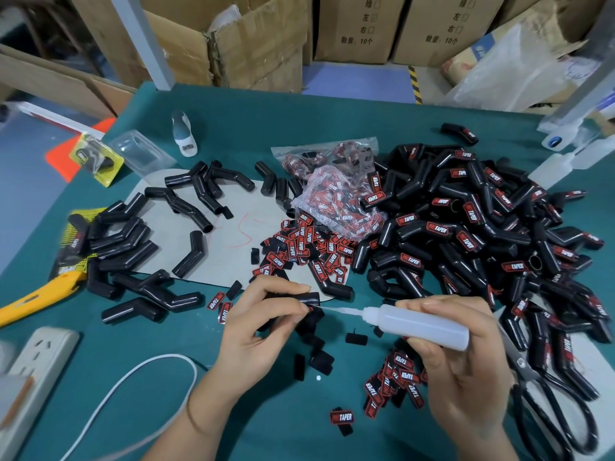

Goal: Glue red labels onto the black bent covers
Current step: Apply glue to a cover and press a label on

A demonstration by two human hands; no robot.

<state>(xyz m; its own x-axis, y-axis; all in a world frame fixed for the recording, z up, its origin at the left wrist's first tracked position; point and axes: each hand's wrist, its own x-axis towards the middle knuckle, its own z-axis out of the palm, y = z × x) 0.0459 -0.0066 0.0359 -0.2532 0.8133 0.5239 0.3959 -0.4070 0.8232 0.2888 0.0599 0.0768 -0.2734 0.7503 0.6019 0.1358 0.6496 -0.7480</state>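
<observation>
Where right frame edge cuts it, big heap of labelled covers (482, 227) runs out of view. Teal table (266, 427) bare only in strip before wrists. Scissors (549, 404) half under right hand (466, 367), which grips glue bottle (422, 324), nozzle touching black bent cover (304, 299). Left hand (263, 324) pinches that cover, hiding most of it; label on it not discernible. Loose red labels (309, 251) beyond.

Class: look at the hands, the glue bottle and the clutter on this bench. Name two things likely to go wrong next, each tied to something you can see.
1. The bottle nozzle points at the cover right beside the left hand's fingers; glue may reach skin.
2. Loose labels lie under the right hand; a drip might stick them to the mat.
</observation>
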